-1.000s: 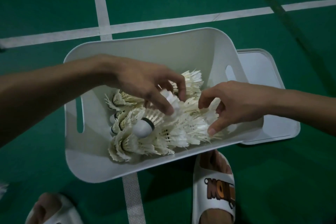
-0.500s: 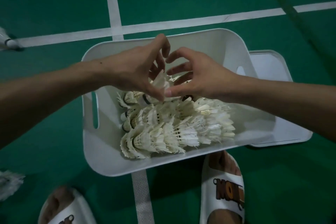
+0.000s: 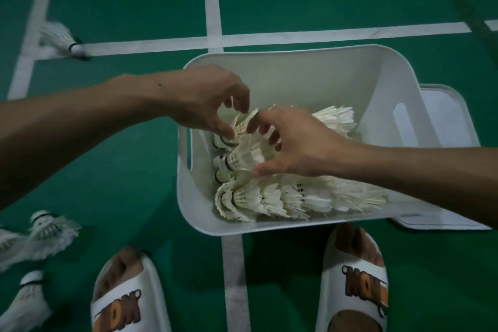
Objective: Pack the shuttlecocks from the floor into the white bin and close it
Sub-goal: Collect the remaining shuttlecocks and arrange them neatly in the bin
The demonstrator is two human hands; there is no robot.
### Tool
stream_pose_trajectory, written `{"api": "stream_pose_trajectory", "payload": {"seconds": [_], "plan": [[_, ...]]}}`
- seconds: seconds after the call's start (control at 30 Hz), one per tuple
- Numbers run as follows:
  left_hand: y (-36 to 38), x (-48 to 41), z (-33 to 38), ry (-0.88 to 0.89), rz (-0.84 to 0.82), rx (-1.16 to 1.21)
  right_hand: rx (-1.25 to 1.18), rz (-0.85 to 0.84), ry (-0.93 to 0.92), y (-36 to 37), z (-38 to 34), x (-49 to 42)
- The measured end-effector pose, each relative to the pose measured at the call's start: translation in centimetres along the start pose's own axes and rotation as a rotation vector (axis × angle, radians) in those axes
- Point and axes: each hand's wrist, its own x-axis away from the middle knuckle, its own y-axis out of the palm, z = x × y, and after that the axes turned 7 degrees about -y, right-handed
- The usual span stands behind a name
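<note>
Squeezing is your main risk: your left hand (image 3: 213, 105) grip pinches the feather rim of one shuttlecock (image 3: 238, 125), your right hand (image 3: 296, 145) grip curls round the skirt of its neighbour (image 3: 239, 159), and thin feathers snap under pressure. Both sit atop nested rows in the white bin (image 3: 296, 52), corks toward its left wall; a nudge could scatter the rows. Feathers look cream and frayed, corks white with a dark band. Several loose shuttlecocks (image 3: 48, 229) lie on the floor (image 3: 134, 183), and the lid (image 3: 455, 121) lies beside the bin
</note>
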Motion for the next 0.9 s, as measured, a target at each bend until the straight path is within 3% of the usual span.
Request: {"api": "stream_pose_trajectory", "payload": {"seconds": [0.17,0.37,0.6,0.9], "plan": [[-0.2,1.9,-1.6,0.042,0.034,-0.013,0.076,0.019,-0.015,1.6,-1.1,-1.5],[0.0,4.0,-3.0,0.12,0.22,0.008,0.099,0.021,-0.03,3.2,-2.2,-3.3],[0.3,6.1,-4.7,0.086,0.394,0.074,0.106,0.041,0.037,2.5,-2.7,-4.8],[1.8,7.2,-5.9,0.022,0.41,0.182,0.142,-0.005,0.055,3.3,-2.7,-4.1]]}}
